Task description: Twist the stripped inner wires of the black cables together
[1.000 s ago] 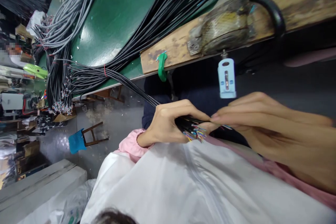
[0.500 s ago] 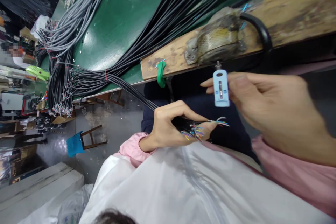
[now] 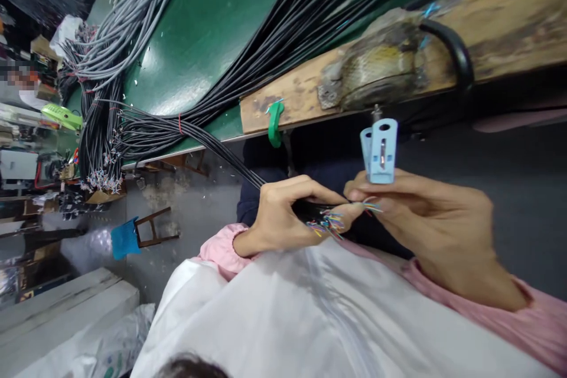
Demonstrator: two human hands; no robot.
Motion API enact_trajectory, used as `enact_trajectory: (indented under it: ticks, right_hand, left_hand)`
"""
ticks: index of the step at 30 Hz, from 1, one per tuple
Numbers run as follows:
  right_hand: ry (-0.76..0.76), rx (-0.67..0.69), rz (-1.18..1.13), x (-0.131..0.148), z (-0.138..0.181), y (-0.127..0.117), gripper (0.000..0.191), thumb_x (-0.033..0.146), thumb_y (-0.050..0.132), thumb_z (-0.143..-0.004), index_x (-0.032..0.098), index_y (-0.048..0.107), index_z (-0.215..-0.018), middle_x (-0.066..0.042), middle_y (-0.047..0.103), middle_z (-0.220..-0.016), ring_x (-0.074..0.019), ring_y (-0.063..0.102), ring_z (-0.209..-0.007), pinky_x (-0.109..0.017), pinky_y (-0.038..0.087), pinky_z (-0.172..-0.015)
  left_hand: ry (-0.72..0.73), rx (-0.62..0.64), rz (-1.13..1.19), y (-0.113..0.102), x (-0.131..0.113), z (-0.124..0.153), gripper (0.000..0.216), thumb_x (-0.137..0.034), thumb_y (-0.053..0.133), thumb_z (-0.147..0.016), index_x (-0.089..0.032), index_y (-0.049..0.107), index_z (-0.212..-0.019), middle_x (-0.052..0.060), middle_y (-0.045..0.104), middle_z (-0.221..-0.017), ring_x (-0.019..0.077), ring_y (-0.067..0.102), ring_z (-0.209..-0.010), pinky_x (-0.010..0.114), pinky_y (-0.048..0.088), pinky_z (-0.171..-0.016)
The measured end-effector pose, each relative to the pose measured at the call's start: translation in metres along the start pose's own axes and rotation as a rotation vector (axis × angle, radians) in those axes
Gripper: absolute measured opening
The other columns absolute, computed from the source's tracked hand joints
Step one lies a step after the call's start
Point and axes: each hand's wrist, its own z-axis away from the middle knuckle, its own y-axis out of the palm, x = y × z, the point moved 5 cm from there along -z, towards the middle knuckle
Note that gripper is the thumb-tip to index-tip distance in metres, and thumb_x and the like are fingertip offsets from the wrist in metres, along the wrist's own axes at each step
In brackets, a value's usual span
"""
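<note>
My left hand [image 3: 279, 207] is closed round a bundle of thin black cables [image 3: 310, 210] in front of my lap. Short coloured wires fan out of their stripped ends. One cable's coloured wire ends [image 3: 371, 205] stick out past my left thumb and forefinger. At these ends my right hand [image 3: 429, 218] has its thumb and fingers closed; the exact contact is partly hidden. Just above it, a light-blue plastic clip [image 3: 383, 150], like a clothes peg, hangs on a metal shaft. The shaft comes from a tape-wrapped motor-like device [image 3: 376, 71].
The device sits on a wooden board [image 3: 301, 94] with a green hook-shaped piece [image 3: 275, 124] at its edge. Long black cables [image 3: 248, 65] and grey cables [image 3: 146, 23] lie across the green table [image 3: 212, 18]. A blue-seated stool [image 3: 126, 238] stands on the floor at left.
My right hand has moved from beside the blue clip down and left to the coloured wire ends. The clip now shows both its halves. My left hand keeps its hold.
</note>
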Motion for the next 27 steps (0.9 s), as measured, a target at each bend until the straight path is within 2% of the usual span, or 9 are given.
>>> enact_trajectory:
  ticks: [6, 10, 13, 16, 18, 20, 23, 25, 27]
  right_hand:
    - [-0.016, 0.028, 0.019, 0.001, -0.001, 0.008, 0.022, 0.045, 0.08, -0.075, 0.026, 0.073, -0.067, -0.004, 0.062, -0.064, -0.0118, 0.06, -0.059, -0.02, 0.049, -0.052]
    - [0.094, 0.045, -0.003, 0.003, 0.004, 0.014, 0.031, 0.05, 0.076, -0.079, 0.022, 0.067, -0.068, -0.003, 0.059, -0.067, -0.0124, 0.058, -0.058, -0.021, 0.048, -0.05]
    - [0.187, 0.072, -0.023, 0.007, 0.008, 0.018, 0.037, 0.052, 0.075, -0.077, 0.02, 0.062, -0.064, -0.003, 0.056, -0.064, -0.012, 0.053, -0.054, -0.021, 0.044, -0.045]
    - [0.312, 0.03, -0.022, 0.008, 0.012, 0.018, 0.043, 0.059, 0.081, -0.067, 0.021, 0.062, -0.062, -0.003, 0.054, -0.064, -0.0108, 0.047, -0.051, -0.02, 0.038, -0.041]
    - [0.385, -0.006, -0.051, 0.007, 0.015, 0.018, 0.047, 0.062, 0.084, -0.059, 0.021, 0.061, -0.059, -0.003, 0.053, -0.065, -0.0114, 0.048, -0.054, -0.021, 0.04, -0.044]
    - [0.413, -0.018, -0.085, 0.005, 0.017, 0.021, 0.047, 0.062, 0.083, -0.059, 0.021, 0.061, -0.059, -0.002, 0.053, -0.068, -0.0128, 0.052, -0.059, -0.023, 0.045, -0.049]
    - [0.256, 0.014, -0.021, 0.011, 0.016, 0.022, 0.039, 0.059, 0.073, -0.077, 0.023, 0.062, -0.067, -0.003, 0.056, -0.071, -0.0148, 0.056, -0.063, -0.026, 0.047, -0.052]
    - [-0.058, 0.053, 0.214, 0.027, 0.013, 0.018, 0.025, 0.044, 0.066, -0.089, 0.025, 0.062, -0.075, -0.002, 0.058, -0.071, -0.0141, 0.057, -0.065, -0.026, 0.047, -0.055]
    - [-0.408, 0.106, 0.551, 0.044, 0.013, 0.018, 0.011, 0.027, 0.061, -0.094, 0.025, 0.06, -0.083, 0.0, 0.059, -0.07, -0.0137, 0.055, -0.067, -0.027, 0.047, -0.062]
  left_hand:
    - [0.012, 0.185, -0.103, 0.0, 0.006, 0.007, 0.019, -0.03, 0.068, -0.085, -0.011, 0.07, -0.083, 0.001, 0.066, -0.07, 0.0043, 0.055, -0.055, 0.015, 0.045, -0.054]
    - [0.317, 0.179, -0.188, -0.002, -0.002, 0.01, 0.025, -0.028, 0.057, -0.092, -0.008, 0.068, -0.101, 0.006, 0.068, -0.085, 0.0083, 0.063, -0.068, 0.017, 0.05, -0.06]
    - [0.507, 0.268, -0.369, 0.003, -0.007, 0.015, 0.027, -0.023, 0.047, -0.097, -0.012, 0.07, -0.106, 0.006, 0.065, -0.094, 0.0072, 0.063, -0.071, 0.014, 0.045, -0.055]
    - [0.483, 0.412, -0.557, 0.009, -0.003, 0.019, 0.032, -0.021, 0.043, -0.099, -0.021, 0.07, -0.116, 0.003, 0.063, -0.091, 0.0064, 0.06, -0.069, 0.015, 0.042, -0.055]
    - [0.419, 0.505, -0.622, 0.012, 0.003, 0.023, 0.033, -0.024, 0.042, -0.1, -0.024, 0.069, -0.12, 0.003, 0.064, -0.091, 0.0063, 0.06, -0.071, 0.016, 0.045, -0.059]
    - [0.363, 0.517, -0.609, 0.012, 0.007, 0.025, 0.037, -0.03, 0.037, -0.102, -0.022, 0.068, -0.121, 0.003, 0.066, -0.093, 0.0061, 0.062, -0.073, 0.016, 0.047, -0.062]
    - [0.289, 0.344, -0.458, 0.005, 0.01, 0.024, 0.045, -0.043, 0.039, -0.1, -0.013, 0.069, -0.113, 0.004, 0.069, -0.087, 0.0083, 0.064, -0.072, 0.018, 0.05, -0.063]
    - [0.199, 0.292, -0.357, 0.001, 0.011, 0.022, 0.038, -0.044, 0.053, -0.094, -0.011, 0.07, -0.104, 0.004, 0.069, -0.081, 0.0098, 0.063, -0.07, 0.02, 0.051, -0.064]
    - [0.111, 0.327, -0.263, 0.0, 0.01, 0.018, 0.023, -0.033, 0.064, -0.088, -0.012, 0.071, -0.094, 0.003, 0.068, -0.077, 0.0088, 0.062, -0.067, 0.02, 0.051, -0.064]
